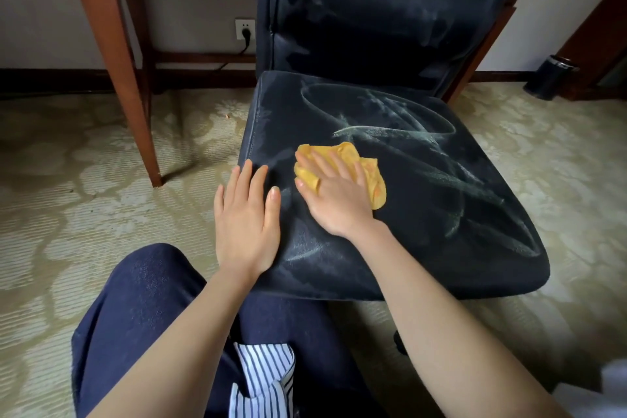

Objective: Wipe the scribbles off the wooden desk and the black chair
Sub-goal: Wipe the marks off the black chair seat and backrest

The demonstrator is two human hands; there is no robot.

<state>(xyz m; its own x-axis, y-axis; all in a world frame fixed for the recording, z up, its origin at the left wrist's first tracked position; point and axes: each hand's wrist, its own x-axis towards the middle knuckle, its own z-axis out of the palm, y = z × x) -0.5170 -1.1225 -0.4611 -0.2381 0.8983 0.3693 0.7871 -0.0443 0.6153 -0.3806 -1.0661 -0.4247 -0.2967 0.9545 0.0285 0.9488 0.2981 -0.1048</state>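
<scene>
Yellow cloth [373, 180] is being pressed flat onto the near part of the black chair [441, 231] seat by the right hand [334, 200], its fingers straight and spread, nothing being clenched. The left hand [246, 224] is being rested just beside it on the seat edge, fingers likewise straight. Pale scribbles [390, 131] are being displayed across seat and backrest, the wooden desk [112, 27] being seen behind

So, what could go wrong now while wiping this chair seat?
The small, bunched yellow cloth under the right hand may smear the white scribbles rather than lift them.
The backrest is marked too and could be missed.
The seat may shift; only the left hand steadies it.
</scene>
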